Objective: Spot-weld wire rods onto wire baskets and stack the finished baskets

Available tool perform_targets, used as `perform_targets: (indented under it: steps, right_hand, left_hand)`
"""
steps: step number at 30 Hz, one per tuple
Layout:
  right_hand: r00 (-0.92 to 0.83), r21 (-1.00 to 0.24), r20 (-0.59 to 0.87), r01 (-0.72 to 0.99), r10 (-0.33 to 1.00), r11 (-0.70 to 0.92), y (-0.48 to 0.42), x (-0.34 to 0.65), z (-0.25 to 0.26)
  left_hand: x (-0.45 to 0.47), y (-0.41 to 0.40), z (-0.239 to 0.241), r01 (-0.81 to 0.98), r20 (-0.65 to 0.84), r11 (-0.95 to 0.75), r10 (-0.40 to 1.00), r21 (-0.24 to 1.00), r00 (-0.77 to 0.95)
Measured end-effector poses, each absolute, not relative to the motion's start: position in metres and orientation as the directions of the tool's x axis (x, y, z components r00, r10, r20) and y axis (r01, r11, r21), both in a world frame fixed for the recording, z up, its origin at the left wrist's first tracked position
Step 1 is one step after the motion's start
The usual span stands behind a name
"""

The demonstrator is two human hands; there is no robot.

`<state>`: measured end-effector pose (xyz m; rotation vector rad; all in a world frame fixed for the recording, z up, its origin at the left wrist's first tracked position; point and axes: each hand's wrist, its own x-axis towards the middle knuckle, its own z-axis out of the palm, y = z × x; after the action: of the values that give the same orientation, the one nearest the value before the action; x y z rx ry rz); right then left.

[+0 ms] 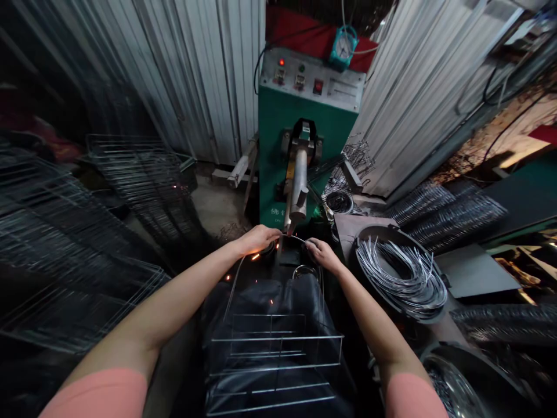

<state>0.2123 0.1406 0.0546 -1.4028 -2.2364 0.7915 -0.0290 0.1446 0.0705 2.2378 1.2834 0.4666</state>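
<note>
A thin metal wire passes under the tip of the spot welder's upper electrode arm. My left hand pinches it just left of the electrode, fingertips close to the metal. On the other side, my right hand grips it with bent fingers. Orange sparks fly below my left hand. From both hands, wire runs down toward a wire rack that lies over dark cloth in front of me; whether they are joined is unclear.
The green welding machine stands ahead, with a small teal clock on top. To the right, a round pan holds coiled wires, and another bowl sits lower. Stacked wire racks fill the left side.
</note>
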Motion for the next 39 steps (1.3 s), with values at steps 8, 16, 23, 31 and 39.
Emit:
perform_targets:
  steps: [8, 16, 23, 31, 39]
  right_hand:
    - [-0.297, -0.724, 0.044, 0.648, 0.954, 0.235, 0.133, 0.214, 0.037]
    - [-0.281, -0.761, 0.132, 0.585, 0.951, 0.279, 0.132, 0.211, 0.038]
    - [-0.245, -0.860, -0.005, 0.496, 0.969, 0.122, 0.126, 0.220, 0.030]
    - [-0.236, -0.928, -0.030, 0.369, 0.971, 0.061, 0.102, 0.237, 0.020]
    - [-0.105, -0.973, 0.032, 0.226, 0.994, 0.055, 0.090, 0.225, 0.012]
  left_hand:
    - [-0.030, 0.145, 0.069, 0.705, 0.043, -0.431, 0.868, 0.563, 0.495]
    - [-0.028, 0.141, 0.067, 0.708, 0.070, -0.431, 0.875, 0.560, 0.478]
    - [-0.043, 0.135, 0.077, 0.662, 0.061, -0.302, 0.930, 0.686, 0.362]
    - [-0.120, -0.016, 0.029, 0.275, -0.506, 0.445, 0.835, 0.852, 0.217]
    - [-0.079, -0.148, -0.023, -0.355, -0.682, 0.705, 0.700, 0.614, 0.211]
